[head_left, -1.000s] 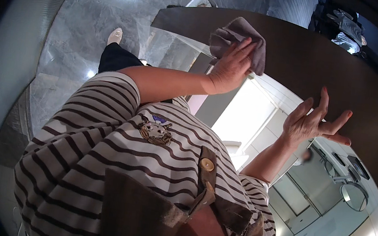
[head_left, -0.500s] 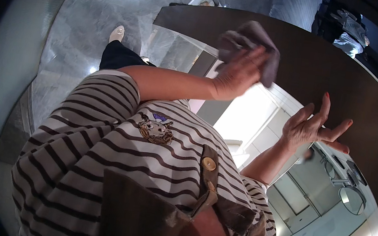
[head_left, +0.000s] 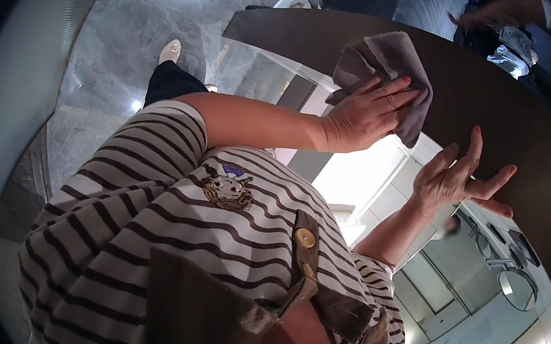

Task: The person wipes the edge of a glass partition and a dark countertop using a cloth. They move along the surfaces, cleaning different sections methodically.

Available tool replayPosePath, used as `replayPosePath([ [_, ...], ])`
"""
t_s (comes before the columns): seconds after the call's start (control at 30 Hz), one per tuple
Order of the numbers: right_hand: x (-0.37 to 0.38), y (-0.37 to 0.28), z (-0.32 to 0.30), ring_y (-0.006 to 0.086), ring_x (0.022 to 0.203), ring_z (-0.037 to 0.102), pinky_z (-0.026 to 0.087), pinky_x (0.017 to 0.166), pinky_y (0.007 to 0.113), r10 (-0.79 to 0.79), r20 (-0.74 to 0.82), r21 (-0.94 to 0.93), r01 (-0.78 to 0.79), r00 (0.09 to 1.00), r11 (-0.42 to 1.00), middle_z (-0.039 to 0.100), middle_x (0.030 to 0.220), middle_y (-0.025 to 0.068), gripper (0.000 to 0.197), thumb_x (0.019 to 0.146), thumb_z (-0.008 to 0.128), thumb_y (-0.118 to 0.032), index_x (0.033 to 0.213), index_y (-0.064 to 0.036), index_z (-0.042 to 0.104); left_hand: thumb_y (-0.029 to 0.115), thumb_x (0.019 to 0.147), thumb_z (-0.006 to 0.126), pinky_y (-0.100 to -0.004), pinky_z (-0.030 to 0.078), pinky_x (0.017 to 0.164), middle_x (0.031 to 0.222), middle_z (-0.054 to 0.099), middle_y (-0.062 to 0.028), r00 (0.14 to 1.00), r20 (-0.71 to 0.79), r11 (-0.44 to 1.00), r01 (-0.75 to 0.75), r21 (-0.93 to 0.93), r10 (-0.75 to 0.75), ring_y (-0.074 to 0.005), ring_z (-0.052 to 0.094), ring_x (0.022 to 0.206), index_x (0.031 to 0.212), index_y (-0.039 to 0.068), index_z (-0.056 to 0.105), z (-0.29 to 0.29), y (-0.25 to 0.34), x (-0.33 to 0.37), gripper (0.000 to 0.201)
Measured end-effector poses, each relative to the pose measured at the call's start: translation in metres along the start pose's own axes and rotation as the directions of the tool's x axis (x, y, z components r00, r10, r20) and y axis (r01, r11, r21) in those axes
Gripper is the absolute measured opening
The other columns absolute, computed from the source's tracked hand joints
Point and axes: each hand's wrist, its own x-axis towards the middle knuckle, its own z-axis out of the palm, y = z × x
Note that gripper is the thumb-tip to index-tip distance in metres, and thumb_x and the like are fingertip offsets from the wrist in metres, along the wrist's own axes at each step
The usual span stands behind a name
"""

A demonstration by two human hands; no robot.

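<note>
A folded grey-mauve cloth (head_left: 400, 56) lies under my left hand (head_left: 368, 115), against a dark brown curved panel (head_left: 498, 96). The fingers of that hand are pressed over the cloth, which spreads out past them. Farther right, my right hand (head_left: 453, 180) holds nothing. Its fingers are spread, with red nails showing, and it is in front of the same dark panel; whether the fingertips touch it I cannot tell.
Grey marble-look floor (head_left: 128, 23) shows at the far left. At the lower right a round mirror (head_left: 517, 290) stands by a lit white edge. Dark folded items (head_left: 514, 46) lie at the far right. Above them appears another dim hand (head_left: 505, 13), whose I cannot tell.
My left hand and the cloth have shifted a little to the right. My right hand has hardly moved. A dim hand has come into view at the top right.
</note>
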Motion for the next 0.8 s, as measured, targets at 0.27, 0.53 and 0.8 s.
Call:
replayPosePath([
  [0.27,-0.001,0.001,-0.002,0.0352,0.141,-0.024,-0.021,0.104,0.063,0.017,0.035,-0.007,-0.016,0.999,1.000,0.012,0.154,0.0188,0.028,0.092,0.051,-0.029,0.112,-0.0196,0.069,0.017,0.084,0.062,-0.0521,0.028,0.110,0.146,0.036,-0.0158,0.989,-0.011,0.988,0.150,0.034,-0.150,-0.0334,0.027,0.141,0.124,0.003,0.053,-0.003,-0.020,-0.011,0.043],
  [0.53,0.002,-0.001,-0.003,0.0374,0.140,-0.027,-0.018,0.105,0.062,0.009,0.006,0.048,-0.009,1.000,0.999,0.013,0.154,0.0190,0.027,0.090,0.054,-0.023,0.112,-0.0162,0.069,0.017,0.080,0.067,-0.0534,0.029,0.110,0.147,0.035,-0.0153,0.989,-0.013,0.989,0.150,0.011,-0.150,-0.0325,0.028,0.141,0.119,0.004,0.055,-0.004,-0.033,-0.015,0.043],
  [0.8,0.002,-0.009,-0.004,0.0375,0.139,-0.028,-0.018,0.105,0.064,0.024,0.030,0.000,-0.024,0.999,1.000,0.013,0.154,0.0197,0.028,0.091,0.052,-0.025,0.111,-0.0149,0.070,0.017,0.084,0.062,-0.0545,0.028,0.110,0.148,0.034,-0.0145,0.998,0.069,1.000,0.003,0.024,-0.005,-0.0337,0.025,0.142,0.117,0.005,0.055,-0.011,-0.025,-0.011,0.037],
])
